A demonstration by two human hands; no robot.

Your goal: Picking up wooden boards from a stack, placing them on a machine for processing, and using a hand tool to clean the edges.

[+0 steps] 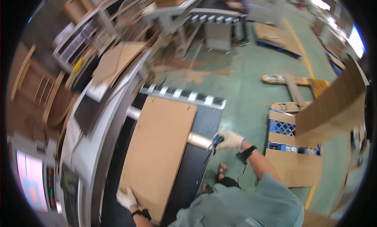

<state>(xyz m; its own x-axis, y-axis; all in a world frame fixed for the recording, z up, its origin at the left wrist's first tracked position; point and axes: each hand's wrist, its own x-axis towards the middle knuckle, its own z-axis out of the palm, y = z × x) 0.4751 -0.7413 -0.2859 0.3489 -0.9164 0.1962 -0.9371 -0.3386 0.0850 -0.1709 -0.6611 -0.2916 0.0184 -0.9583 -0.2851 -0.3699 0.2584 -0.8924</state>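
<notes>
A flat tan board panel [159, 136] lies at a slant on the dark bed of a machine table [210, 119]. My left hand [126, 198], in a white glove, rests at the panel's near left edge with its fingers apart. My right hand [231, 140], gloved too, is closed around a small blue-and-black tool [216, 140], whose exact kind I cannot make out. The tool is just beyond the right end of a pale metal bar [200, 140], which shows on both sides of the panel. Dark bands circle both my wrists.
A long grey machine housing [98, 121] runs along the left, with brown sheets [118, 62] on top. A lit screen [31, 180] is at the far left. To the right are a yellow pallet jack [292, 83] and cardboard [292, 168] on a blue pallet. Another person [241, 11] stands at the back.
</notes>
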